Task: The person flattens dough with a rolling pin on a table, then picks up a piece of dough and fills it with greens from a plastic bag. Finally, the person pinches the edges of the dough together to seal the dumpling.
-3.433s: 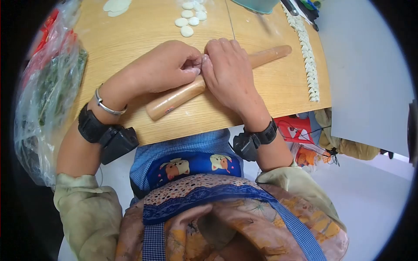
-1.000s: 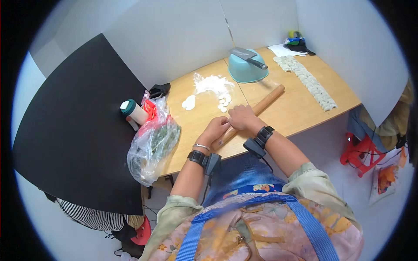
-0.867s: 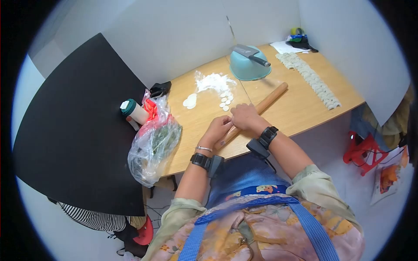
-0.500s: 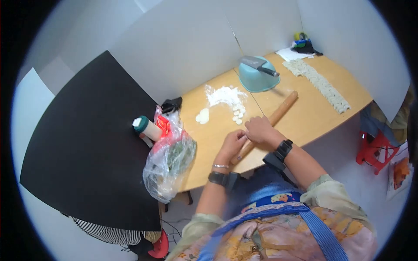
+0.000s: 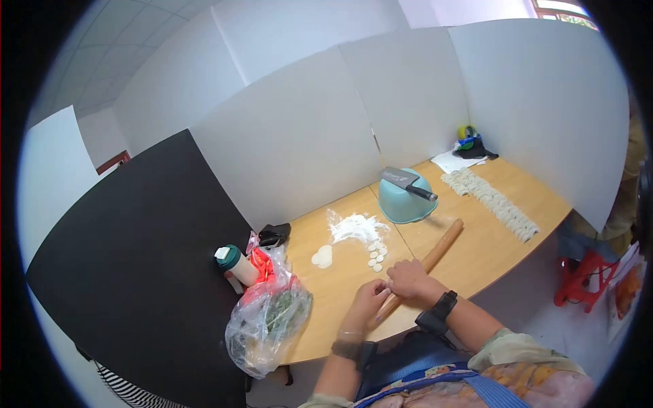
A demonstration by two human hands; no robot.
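Observation:
My left hand (image 5: 369, 302) and my right hand (image 5: 409, 279) meet over the near half of a wooden rolling pin (image 5: 443, 246), which lies slantwise on the table. Both have curled fingers, their tips close together; whatever sits between them is hidden. The right hand covers the middle of the pin. Just beyond are several small dough pieces (image 5: 377, 254) beside a patch of white flour (image 5: 357, 228). Flat dough wrappers (image 5: 322, 256) lie to the left. Rows of pleated dumplings (image 5: 495, 202) stretch along the right of the table.
A turquoise bowl (image 5: 406, 207) stands behind the pin, a cleaver (image 5: 400, 178) lying across its top. On the left are a plastic bag (image 5: 269, 326) with greens and a green-lidded bottle (image 5: 238, 264). Paper and tape (image 5: 466, 132) sit at the back right. Partitions (image 5: 292, 143) enclose the table.
The view has tilted up, so the table and hands appear lower and more wall shows. My hands stay close together over the rolling pin; nothing on the table has visibly moved.

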